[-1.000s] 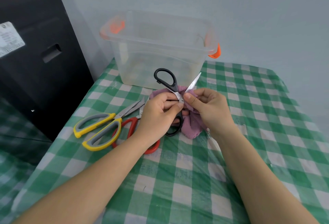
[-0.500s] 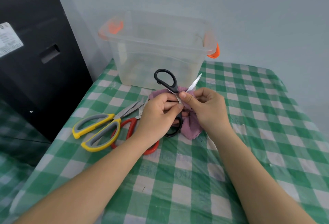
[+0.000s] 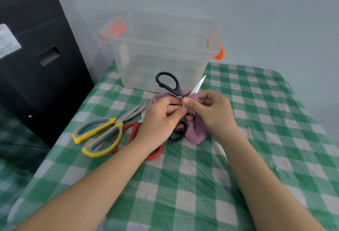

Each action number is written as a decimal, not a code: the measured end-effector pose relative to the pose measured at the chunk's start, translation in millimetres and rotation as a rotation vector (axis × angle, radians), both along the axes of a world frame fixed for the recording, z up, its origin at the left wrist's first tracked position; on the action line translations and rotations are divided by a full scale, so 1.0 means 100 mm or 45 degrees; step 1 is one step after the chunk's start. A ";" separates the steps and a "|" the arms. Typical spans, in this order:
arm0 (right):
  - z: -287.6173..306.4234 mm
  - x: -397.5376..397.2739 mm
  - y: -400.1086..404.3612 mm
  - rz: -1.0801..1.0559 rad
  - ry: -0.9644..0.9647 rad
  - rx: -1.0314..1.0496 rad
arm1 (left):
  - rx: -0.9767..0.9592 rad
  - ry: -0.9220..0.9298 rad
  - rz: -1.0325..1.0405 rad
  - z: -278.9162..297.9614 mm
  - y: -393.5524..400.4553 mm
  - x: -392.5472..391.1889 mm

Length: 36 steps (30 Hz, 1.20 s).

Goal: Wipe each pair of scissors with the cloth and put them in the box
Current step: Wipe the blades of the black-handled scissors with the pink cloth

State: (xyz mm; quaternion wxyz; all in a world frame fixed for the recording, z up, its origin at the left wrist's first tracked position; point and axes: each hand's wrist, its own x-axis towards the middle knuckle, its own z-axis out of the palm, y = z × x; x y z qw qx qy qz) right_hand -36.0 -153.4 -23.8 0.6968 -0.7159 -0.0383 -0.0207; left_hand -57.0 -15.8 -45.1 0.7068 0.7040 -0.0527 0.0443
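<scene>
My left hand (image 3: pixel 161 117) grips the black-handled scissors (image 3: pixel 167 84) near the pivot, blades spread apart, one handle loop pointing up toward the box. My right hand (image 3: pixel 211 111) pinches the purple cloth (image 3: pixel 195 133) around one blade, whose silver tip sticks out above my fingers. The cloth hangs down to the table below both hands. Yellow-and-grey scissors (image 3: pixel 102 135) lie on the table at the left. Red-handled scissors (image 3: pixel 132 130) lie partly under my left wrist. The clear plastic box (image 3: pixel 161 34) with orange latches stands behind, open on top.
The table wears a green and white checked cloth (image 3: pixel 256 139) under clear plastic. A black cabinet (image 3: pixel 36 56) stands close against the table's left edge. A pale wall rises behind the box.
My right thumb and the cloth have shifted slightly along the blade toward the pivot. Both hands and the black scissors otherwise stay in place.
</scene>
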 end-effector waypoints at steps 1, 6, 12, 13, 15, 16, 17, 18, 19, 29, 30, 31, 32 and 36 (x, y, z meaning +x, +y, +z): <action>-0.01 0.00 0.02 -0.038 -0.032 -0.029 | 0.039 -0.020 0.004 0.00 0.00 0.00; -0.02 0.01 0.04 -0.092 -0.046 -0.052 | 0.066 -0.026 -0.005 -0.01 0.01 0.00; -0.02 0.04 -0.04 0.039 0.004 -0.035 | -0.085 0.067 0.020 0.01 0.01 0.02; -0.01 0.04 -0.05 0.094 0.031 0.028 | -0.102 0.075 0.017 0.01 0.01 0.02; 0.02 0.03 -0.07 0.160 0.060 0.089 | -0.114 0.073 0.010 0.01 0.02 0.02; 0.03 0.02 -0.06 0.163 0.058 0.075 | -0.110 0.065 0.003 0.02 0.01 0.01; 0.02 0.01 -0.05 0.140 0.046 0.057 | -0.098 0.053 -0.003 0.01 0.01 0.01; 0.02 0.00 -0.03 0.105 0.033 0.042 | -0.075 0.032 -0.008 0.01 0.01 0.00; 0.01 -0.01 -0.01 0.055 0.011 0.024 | -0.036 0.004 -0.009 0.01 0.00 0.00; -0.04 0.04 0.00 -0.026 -0.008 -0.041 | 0.039 0.004 0.011 0.00 0.01 0.00; -0.04 0.05 -0.02 0.004 -0.005 -0.036 | 0.004 0.024 0.015 0.00 0.02 0.00; -0.04 0.05 -0.04 0.041 0.006 -0.024 | -0.035 0.046 0.015 0.01 0.02 0.00; -0.03 0.05 -0.05 0.078 0.018 -0.007 | -0.070 0.065 0.013 0.01 0.02 0.00; 0.00 0.00 -0.03 0.093 0.017 0.024 | -0.069 0.064 -0.001 0.00 0.01 0.00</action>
